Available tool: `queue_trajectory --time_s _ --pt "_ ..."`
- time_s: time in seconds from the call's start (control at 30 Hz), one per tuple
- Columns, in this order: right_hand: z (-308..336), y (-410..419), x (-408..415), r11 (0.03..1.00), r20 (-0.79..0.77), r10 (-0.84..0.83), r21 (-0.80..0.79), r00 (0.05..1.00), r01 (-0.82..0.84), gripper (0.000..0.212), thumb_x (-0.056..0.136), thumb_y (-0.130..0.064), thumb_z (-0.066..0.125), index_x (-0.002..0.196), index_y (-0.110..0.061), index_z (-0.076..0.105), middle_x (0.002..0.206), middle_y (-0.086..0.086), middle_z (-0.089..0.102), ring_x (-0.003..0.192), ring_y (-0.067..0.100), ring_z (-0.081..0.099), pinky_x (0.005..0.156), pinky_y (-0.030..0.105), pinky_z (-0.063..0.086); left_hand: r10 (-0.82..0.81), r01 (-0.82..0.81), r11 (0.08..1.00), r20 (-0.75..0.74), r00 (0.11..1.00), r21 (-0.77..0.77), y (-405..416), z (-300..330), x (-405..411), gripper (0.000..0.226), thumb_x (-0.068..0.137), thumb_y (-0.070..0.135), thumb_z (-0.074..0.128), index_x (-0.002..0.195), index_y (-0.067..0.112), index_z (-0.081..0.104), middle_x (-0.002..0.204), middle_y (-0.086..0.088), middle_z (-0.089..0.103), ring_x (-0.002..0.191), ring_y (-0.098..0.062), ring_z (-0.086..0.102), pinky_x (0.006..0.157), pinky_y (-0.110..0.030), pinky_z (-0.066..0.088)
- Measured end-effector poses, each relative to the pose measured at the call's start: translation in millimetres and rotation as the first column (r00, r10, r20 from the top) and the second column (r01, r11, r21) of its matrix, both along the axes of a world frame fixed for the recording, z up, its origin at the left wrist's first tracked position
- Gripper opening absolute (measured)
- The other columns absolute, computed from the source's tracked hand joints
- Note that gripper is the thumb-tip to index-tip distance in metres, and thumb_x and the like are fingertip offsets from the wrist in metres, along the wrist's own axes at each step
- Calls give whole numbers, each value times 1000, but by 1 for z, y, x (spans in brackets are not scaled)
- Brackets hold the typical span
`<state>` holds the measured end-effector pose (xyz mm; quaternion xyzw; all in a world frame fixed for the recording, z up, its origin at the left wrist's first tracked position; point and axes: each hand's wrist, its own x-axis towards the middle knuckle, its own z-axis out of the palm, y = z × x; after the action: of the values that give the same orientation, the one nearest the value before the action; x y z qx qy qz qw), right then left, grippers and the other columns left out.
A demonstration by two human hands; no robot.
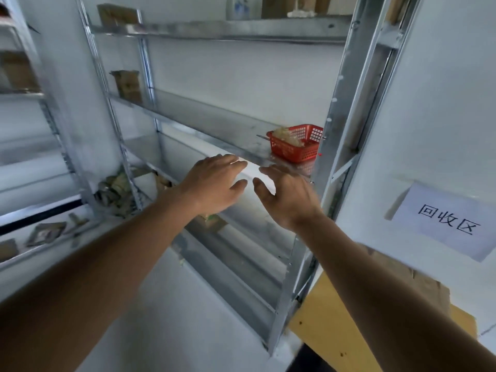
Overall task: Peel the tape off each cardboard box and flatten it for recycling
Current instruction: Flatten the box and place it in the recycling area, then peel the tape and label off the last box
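Both my hands reach forward toward a metal shelf unit (214, 122). My left hand (214, 183) and my right hand (284, 197) are side by side, fingers spread, holding nothing, just below the front edge of the middle shelf. A red plastic basket (298, 149) with crumpled tape in it sits on that shelf at the right. A small cardboard box (127, 85) stands at the shelf's far left, another cardboard box (116, 14) on the shelf above. Flattened cardboard (413, 280) lies low at the right, under my right forearm.
Crumpled cardboard scraps (115, 191) lie at the left of a lower shelf. A second shelf unit (24, 98) stands at the left with more cardboard pieces. A paper sign (451, 221) hangs on the white wall at right. A yellow surface (335, 328) lies below it.
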<state>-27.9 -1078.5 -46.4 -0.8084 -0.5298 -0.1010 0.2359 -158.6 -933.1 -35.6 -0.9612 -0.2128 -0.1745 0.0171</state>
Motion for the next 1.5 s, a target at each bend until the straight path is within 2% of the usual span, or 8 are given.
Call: queue_trajectory --time_s 0.2,0.33,0.57,0.83,1.0,1.13,1.3,1.5 --pt "15 92 -31 998 -10 45 42 999 -44 50 105 -49 46 144 -20 60 146 5 60 134 28 55 113 42 43 51 -51 999 6 999 -4 83 13 -43 57 108 47 39 159 22 38 166 0 35 151 -22 33 122 -46 29" --pt "24 164 -50 996 10 51 73 999 -52 47 105 -48 47 142 -21 61 143 5 62 128 30 58 106 41 47 56 -56 998 -7 998 11 152 25 -74 57 108 45 39 160 22 37 166 -1 34 152 -22 32 123 -46 28" --pt "28 292 -65 994 -14 90 61 996 -89 51 105 -49 46 145 -21 59 146 4 60 131 28 57 109 43 46 87 -86 996 -54 995 15 280 29 -106 55 109 42 40 158 16 39 158 -4 45 144 -23 42 117 -47 37" --pt "19 455 -38 979 8 199 44 980 -199 49 105 -47 49 142 -18 61 141 5 63 126 26 59 106 42 49 138 -139 990 -19 990 -12 437 15 -84 55 107 41 44 155 15 42 157 -7 47 142 -24 45 116 -49 39" --pt "22 578 -3 965 23 261 14 965 -261 51 104 -48 49 146 -20 58 149 5 57 134 26 54 113 41 44 230 -230 973 20 973 -18 555 14 -58 56 106 43 45 156 17 42 161 -8 43 147 -26 40 120 -48 34" --pt "33 674 21 954 16 299 -8 954 -299 54 104 -50 46 148 -20 55 149 5 56 135 26 53 113 45 43 271 -271 963 37 962 -20 640 18 -45 54 106 42 49 155 20 44 159 -10 46 146 -29 42 117 -45 34" --pt "31 783 31 936 -15 351 -31 936 -352 55 104 -54 41 147 -21 55 140 1 60 126 20 57 108 44 49 322 -322 947 24 946 -23 750 19 -35 57 106 48 46 157 24 41 164 -4 39 151 -25 36 120 -44 30" --pt "21 919 28 947 -14 321 -17 947 -321 55 106 -52 45 151 -21 51 152 1 53 137 21 51 115 41 42 304 -304 953 17 952 -7 894 7 -35 57 106 49 45 158 23 40 165 -4 38 152 -25 34 121 -44 29"
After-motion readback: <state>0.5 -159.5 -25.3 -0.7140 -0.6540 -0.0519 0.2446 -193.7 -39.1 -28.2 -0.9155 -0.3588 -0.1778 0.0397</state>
